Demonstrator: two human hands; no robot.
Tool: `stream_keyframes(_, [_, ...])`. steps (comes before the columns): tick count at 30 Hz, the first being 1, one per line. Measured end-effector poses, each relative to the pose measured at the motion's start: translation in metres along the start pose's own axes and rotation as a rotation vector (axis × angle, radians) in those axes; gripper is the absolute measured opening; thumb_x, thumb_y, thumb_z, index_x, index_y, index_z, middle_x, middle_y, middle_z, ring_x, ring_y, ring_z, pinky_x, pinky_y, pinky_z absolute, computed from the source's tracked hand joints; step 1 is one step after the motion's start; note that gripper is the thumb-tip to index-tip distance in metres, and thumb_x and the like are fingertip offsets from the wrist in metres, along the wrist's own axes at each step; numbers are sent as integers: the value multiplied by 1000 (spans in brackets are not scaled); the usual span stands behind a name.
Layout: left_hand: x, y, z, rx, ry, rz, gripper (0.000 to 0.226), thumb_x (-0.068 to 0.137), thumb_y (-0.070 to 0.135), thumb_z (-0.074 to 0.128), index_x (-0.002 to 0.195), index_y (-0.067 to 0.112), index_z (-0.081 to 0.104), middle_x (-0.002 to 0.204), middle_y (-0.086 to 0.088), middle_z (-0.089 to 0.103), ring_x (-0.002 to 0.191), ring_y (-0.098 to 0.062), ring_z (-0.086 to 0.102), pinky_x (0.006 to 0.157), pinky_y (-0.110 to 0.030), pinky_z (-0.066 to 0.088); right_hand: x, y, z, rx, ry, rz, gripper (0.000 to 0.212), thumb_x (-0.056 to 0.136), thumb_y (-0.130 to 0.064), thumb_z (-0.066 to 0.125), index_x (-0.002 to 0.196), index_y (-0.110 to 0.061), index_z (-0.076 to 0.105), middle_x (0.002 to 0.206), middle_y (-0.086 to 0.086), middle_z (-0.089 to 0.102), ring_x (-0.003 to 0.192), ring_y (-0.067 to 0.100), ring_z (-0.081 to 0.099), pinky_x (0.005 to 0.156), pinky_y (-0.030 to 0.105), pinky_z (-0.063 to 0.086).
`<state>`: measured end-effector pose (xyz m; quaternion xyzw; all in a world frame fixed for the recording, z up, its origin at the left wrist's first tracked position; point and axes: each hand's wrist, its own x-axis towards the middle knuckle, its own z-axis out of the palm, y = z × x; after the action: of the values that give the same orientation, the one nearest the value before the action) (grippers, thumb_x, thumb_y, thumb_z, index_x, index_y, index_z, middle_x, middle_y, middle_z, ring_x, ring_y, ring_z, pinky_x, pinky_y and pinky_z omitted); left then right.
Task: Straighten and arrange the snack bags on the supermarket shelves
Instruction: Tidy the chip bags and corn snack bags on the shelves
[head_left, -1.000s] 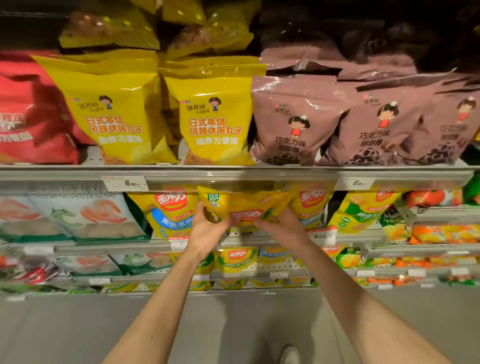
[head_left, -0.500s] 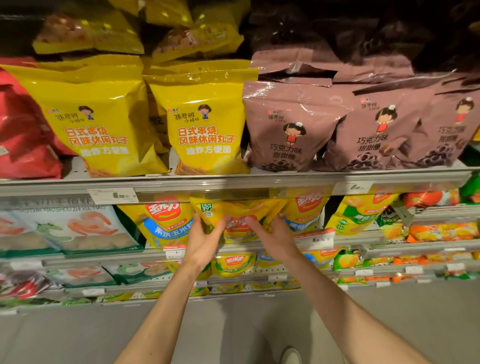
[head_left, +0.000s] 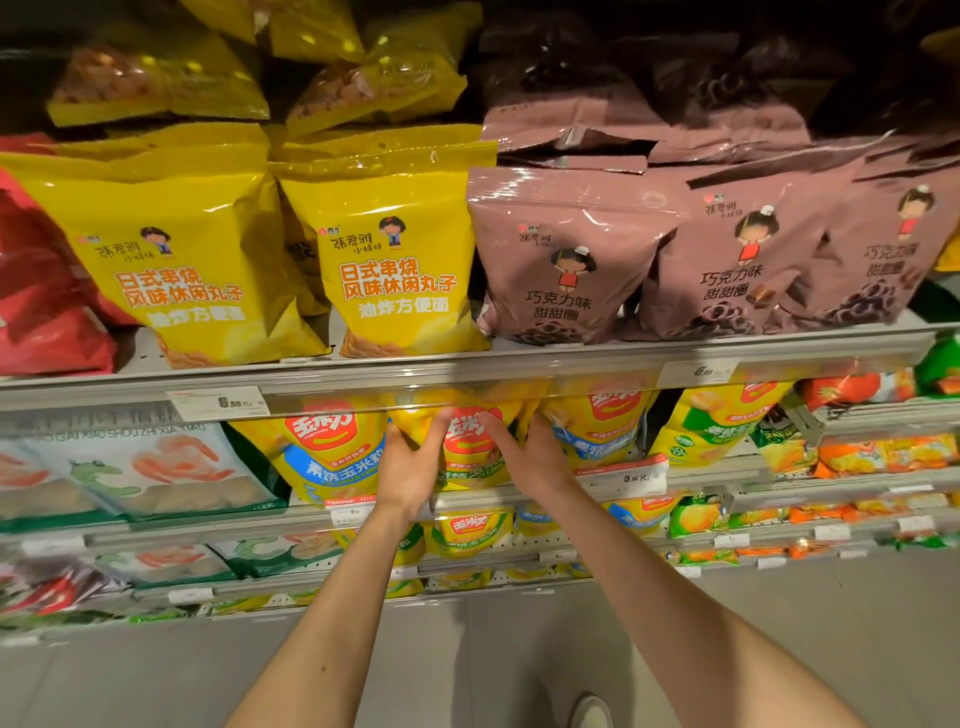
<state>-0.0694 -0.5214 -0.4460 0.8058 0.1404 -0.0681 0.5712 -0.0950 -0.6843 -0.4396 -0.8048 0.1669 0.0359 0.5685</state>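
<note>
We have both hands on one corn bag (head_left: 470, 447): our left hand (head_left: 410, 470) grips its left edge, thumb across the front, and our right hand (head_left: 535, 457) grips its right edge the same way. The bag stands on the second shelf (head_left: 691, 475), just under the top shelf (head_left: 467, 371), whose front rail hides the bag's upper part. Matching corn bags stand touching it on both sides, the left one (head_left: 332, 452) and the right one (head_left: 597, 426). Directly above the held bag, on the top shelf, stand yellow bags (head_left: 395, 270) with brown bags (head_left: 566, 260) to their right. A red bag (head_left: 36, 291) left of the yellow ones is cut off by the frame. Below the held bag, lower shelves carry smaller packs too blurred to read.
</note>
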Motion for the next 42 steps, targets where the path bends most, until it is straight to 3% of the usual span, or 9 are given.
stream_keyframes(3, [4, 4, -2, 10, -7, -31, 90, 83, 77, 60, 142, 12, 42, 126, -12, 67, 118, -34, 63, 103, -49, 51, 2, -6, -5, 23, 9, 22, 46, 86, -71, 60, 117, -38, 52, 106, -23, 61, 117, 17, 58, 78, 16, 40])
stream_keyframes(6, [3, 4, -5, 4, -10, -20, 99, 79, 80, 63, 150, 17, 35, 136, -6, 62, 126, -32, 58, 105, -47, 48, 3, -2, -10, 38, -1, 40, 78, 75, -80, 63, 131, -26, 54, 132, -9, 64, 126, 19, 56, 101, 31, 47])
stream_keyframes(10, [-2, -1, -13, 2, 64, 3, 99, 65, 89, 65, 133, 22, 44, 117, 4, 67, 109, -24, 64, 91, -40, 48, 1, 3, -13, 74, 2, 20, 100, 52, -96, 61, 121, -24, 65, 126, -8, 70, 123, 14, 61, 107, 43, 47])
stream_keyframes(16, [-7, -7, -22, -41, 69, 110, 60, 78, 74, 70, 102, 25, 48, 80, 5, 55, 70, -12, 56, 65, -34, 46, 5, 6, -19, 61, -19, 4, 46, 88, -58, 68, 116, -22, 71, 121, -7, 73, 118, 12, 64, 106, 38, 49])
stream_keyframes(20, [-8, -11, -29, -36, 76, 128, 41, 91, 56, 69, 115, 29, 51, 86, 20, 60, 93, -5, 60, 76, -28, 43, -1, 8, -26, 91, 20, -10, 27, 96, -36, 68, 117, -20, 71, 119, -4, 72, 109, 11, 67, 83, 15, 49])
stream_keyframes(26, [-12, -14, -38, -129, 44, 137, 37, 95, 36, 71, 125, 24, 52, 111, -2, 68, 107, -28, 65, 90, -46, 55, -15, 11, -34, 177, 95, 59, 30, 96, -28, 69, 123, -15, 62, 109, -5, 67, 113, 22, 64, 103, 45, 52])
stream_keyframes(31, [-13, -16, -41, -138, 33, 130, 45, 91, 39, 76, 128, 25, 54, 114, -5, 68, 111, -25, 66, 97, -51, 56, -25, 29, -53, 135, 158, 20, 11, 97, -23, 68, 108, -23, 65, 104, 0, 72, 102, 28, 70, 95, 49, 56])
stream_keyframes(37, [-11, -13, -21, -87, 80, 138, 32, 91, 30, 76, 104, 39, 49, 94, 12, 65, 88, 7, 63, 71, -10, 45, -23, 54, -89, 22, 308, -19, 6, 98, -21, 64, 102, -19, 69, 102, 0, 70, 83, 4, 66, 69, 17, 49])
stream_keyframes(42, [-15, -3, -4, -94, 128, 120, 44, 92, 32, 76, 121, 15, 47, 94, 1, 64, 86, -8, 60, 78, -28, 49, -14, 74, -144, -86, 426, -15, 17, 97, -20, 66, 94, -5, 73, 84, 0, 70, 82, 24, 66, 61, 24, 40])
